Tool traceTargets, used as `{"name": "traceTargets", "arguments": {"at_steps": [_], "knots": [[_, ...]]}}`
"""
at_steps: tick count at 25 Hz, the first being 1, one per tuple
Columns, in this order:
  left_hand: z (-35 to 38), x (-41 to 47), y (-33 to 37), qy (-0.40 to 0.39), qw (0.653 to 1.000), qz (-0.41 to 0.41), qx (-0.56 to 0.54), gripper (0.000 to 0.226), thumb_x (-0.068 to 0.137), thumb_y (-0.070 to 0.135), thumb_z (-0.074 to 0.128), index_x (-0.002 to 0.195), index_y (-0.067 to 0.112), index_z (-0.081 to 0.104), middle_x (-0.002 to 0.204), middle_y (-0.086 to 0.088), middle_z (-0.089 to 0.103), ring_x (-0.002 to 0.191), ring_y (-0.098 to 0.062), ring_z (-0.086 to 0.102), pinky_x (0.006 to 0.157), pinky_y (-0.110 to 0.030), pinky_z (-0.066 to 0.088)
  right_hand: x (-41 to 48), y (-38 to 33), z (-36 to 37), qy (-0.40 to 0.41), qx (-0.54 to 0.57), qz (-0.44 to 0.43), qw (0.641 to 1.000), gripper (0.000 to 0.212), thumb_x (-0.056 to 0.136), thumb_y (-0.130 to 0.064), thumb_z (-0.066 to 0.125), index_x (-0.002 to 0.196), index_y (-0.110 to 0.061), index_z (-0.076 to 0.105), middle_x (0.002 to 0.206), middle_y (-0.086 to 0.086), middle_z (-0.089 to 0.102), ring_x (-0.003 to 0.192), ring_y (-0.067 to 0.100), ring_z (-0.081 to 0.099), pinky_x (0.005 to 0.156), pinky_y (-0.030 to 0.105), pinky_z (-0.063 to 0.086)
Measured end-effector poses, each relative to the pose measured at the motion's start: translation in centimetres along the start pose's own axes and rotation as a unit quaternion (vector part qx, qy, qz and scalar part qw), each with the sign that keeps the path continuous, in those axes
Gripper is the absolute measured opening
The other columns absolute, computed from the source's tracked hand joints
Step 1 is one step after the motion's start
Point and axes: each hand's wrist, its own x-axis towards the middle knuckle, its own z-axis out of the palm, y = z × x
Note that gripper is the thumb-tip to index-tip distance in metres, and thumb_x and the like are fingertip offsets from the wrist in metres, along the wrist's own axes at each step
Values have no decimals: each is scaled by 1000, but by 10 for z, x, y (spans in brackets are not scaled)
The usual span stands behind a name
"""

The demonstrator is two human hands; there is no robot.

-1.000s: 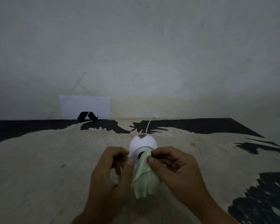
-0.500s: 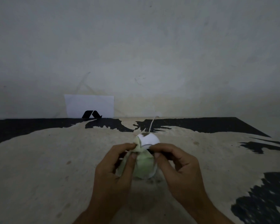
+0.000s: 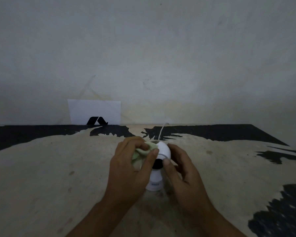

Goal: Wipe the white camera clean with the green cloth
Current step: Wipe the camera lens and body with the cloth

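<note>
Green soft cloth (image 3: pixel 142 153) bunched in left hand (image 3: pixel 132 166), pressed to round white plastic camera (image 3: pixel 159 161) just right of its thumb, for rubbing the dome. Right hand (image 3: pixel 181 170) cupped round camera's other side, thumb on front, probably steadying it.

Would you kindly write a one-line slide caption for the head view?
Left hand rubs a green cloth on the white camera while the right hand steadies it.
</note>
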Motion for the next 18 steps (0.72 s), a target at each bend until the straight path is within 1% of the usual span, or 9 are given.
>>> {"name": "traceTargets", "arguments": {"at_steps": [2,5,6,8,10,13,15,16,18], "knots": [[1,1,-1,-3,1000,12,-1,26,77,33,64,91,12,60,89,1,62,81,-9,58,74,-19,49,0,3,1,-11,15,-6,1000,47,83,-54,53,126,-37,47,122,-23,60,109,0,59,85,22,53],[1,0,-5,-30,997,72,21,32,79,34,63,97,7,64,98,-5,63,91,-8,56,84,-18,47,1,6,0,-5,0,-16,1000,44,85,-49,53,127,-38,46,121,-28,58,107,-3,59,83,14,51],[0,1,-6,-30,996,82,30,33,78,35,65,96,8,67,102,-4,60,94,-9,54,84,-18,48,1,6,0,-4,-7,-20,1000,44,86,-49,53,128,-38,45,122,-29,57,108,-4,58,84,14,51],[-2,6,-7,-6,997,57,45,30,77,35,66,94,11,70,101,-1,51,92,-14,51,77,-21,49,2,6,0,1,-17,-23,1000,43,85,-51,53,126,-40,45,121,-31,56,109,-5,57,84,13,50],[-3,10,-9,3,998,28,52,27,78,31,64,96,12,70,94,1,53,84,-14,52,70,-23,49,2,6,1,6,-24,-24,999,44,84,-50,53,125,-41,44,121,-31,56,108,-7,56,82,11,49],[-4,8,-11,-34,997,52,44,25,83,29,63,101,11,67,96,-1,62,86,-8,55,75,-18,49,2,7,1,12,-31,-15,999,46,83,-49,52,127,-39,44,120,-25,59,107,-8,56,82,10,49],[-3,4,-11,-61,993,87,51,29,81,30,58,102,10,66,101,-2,64,92,-9,57,81,-20,50,2,6,2,12,-39,-7,999,50,81,-52,51,128,-38,43,122,-23,58,106,-9,56,84,11,49],[-3,3,-10,-64,992,93,52,31,80,32,58,102,10,66,103,-2,65,94,-10,58,83,-21,50,2,6,2,13,-40,-4,999,51,80,-53,50,128,-38,42,121,-23,57,106,-9,56,84,13,50],[-2,4,-10,-41,996,69,36,32,80,33,65,100,9,69,101,-3,68,94,-9,61,84,-19,50,2,5,3,17,-40,-4,999,52,79,-54,50,127,-37,42,120,-23,57,105,-10,56,83,10,49]]}}
